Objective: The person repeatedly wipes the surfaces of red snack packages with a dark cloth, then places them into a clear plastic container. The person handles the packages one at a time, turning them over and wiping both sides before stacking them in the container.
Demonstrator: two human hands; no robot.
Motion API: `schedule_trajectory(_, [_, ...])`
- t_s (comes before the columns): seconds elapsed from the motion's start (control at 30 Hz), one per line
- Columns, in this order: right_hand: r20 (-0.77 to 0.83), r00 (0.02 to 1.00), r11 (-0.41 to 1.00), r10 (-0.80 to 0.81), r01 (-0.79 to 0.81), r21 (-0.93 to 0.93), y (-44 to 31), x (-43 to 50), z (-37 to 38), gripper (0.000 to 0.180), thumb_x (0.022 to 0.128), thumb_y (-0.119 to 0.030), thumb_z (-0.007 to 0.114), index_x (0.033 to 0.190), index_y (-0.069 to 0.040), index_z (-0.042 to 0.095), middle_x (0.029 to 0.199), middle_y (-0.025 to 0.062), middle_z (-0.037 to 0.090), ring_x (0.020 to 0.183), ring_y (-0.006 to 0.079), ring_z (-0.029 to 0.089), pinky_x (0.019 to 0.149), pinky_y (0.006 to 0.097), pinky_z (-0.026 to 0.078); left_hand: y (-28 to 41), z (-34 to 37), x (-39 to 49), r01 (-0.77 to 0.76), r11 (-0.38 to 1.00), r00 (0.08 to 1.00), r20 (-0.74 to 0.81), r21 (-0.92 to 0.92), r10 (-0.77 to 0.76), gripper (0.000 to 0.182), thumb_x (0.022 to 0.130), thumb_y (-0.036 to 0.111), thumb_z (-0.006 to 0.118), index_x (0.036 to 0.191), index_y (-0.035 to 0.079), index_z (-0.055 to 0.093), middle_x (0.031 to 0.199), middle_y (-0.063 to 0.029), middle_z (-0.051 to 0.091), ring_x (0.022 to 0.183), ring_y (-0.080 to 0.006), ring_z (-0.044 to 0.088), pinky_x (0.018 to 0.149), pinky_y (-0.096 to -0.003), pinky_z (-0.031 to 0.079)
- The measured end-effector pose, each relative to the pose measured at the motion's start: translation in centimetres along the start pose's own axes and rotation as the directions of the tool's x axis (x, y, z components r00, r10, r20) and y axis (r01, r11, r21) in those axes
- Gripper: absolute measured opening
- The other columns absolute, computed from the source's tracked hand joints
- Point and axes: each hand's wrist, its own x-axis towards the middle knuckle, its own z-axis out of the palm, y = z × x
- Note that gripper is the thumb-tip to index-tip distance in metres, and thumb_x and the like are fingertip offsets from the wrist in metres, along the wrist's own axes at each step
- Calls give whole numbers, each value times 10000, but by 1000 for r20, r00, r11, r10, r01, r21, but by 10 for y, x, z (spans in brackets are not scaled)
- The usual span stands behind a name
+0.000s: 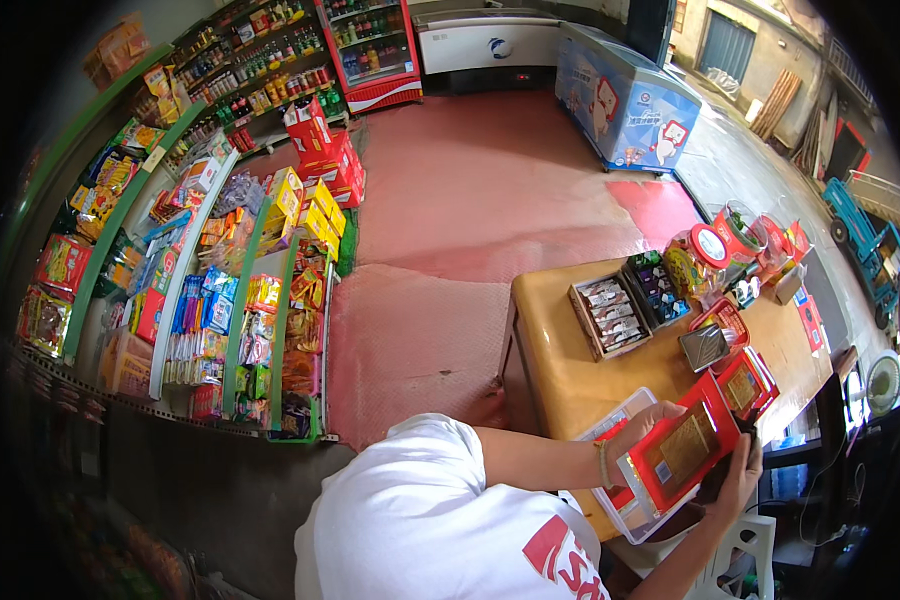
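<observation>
My left hand (649, 421), with a bracelet at the wrist, grips the far left edge of a flat red packet (682, 450) with a brown-gold panel and a printed code. On the packet's right side my right hand (739, 472) holds its edge together with a dark object that I cannot identify. Beneath the packet, a shallow clear plastic tray (634, 525) with red items in it lies at the counter's near edge. More red packets (746, 384) of similar look rest on the wooden counter (562, 375) just beyond my hands.
An open box of wrapped snacks (610, 315), a dark display box (656, 289), a lidded plastic jar (697, 259) and a red basket (722, 322) stand on the counter. A white plastic chair (750, 547) is below. Stocked shelves (229, 330) line the left; freezers (622, 112) stand beyond.
</observation>
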Motion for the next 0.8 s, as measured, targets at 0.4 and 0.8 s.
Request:
schedule_trajectory(0.4, [622, 652, 226, -433, 747, -625, -45, -90, 112, 405, 924, -326, 583, 1246, -93, 659, 1429, 162, 501, 1373, 379, 405, 1148, 536, 247, 4, -18, 19, -66, 998, 995, 79, -11, 66, 719, 914, 671, 488, 1361, 109, 509, 1236, -117, 628, 1077, -228, 634, 939, -410, 523])
schedule_trajectory(0.8, [197, 802, 497, -564, 520, -694, -11, -2, 80, 242, 985, -130, 544, 1169, -19, 656, 1250, 179, 605, 1126, 339, 590, 979, 383, 452, 1, -6, -9, -16, 996, 980, -197, 88, 33, 527, 985, 459, 536, 1348, 77, 518, 1207, -87, 651, 1039, -205, 651, 969, -377, 503])
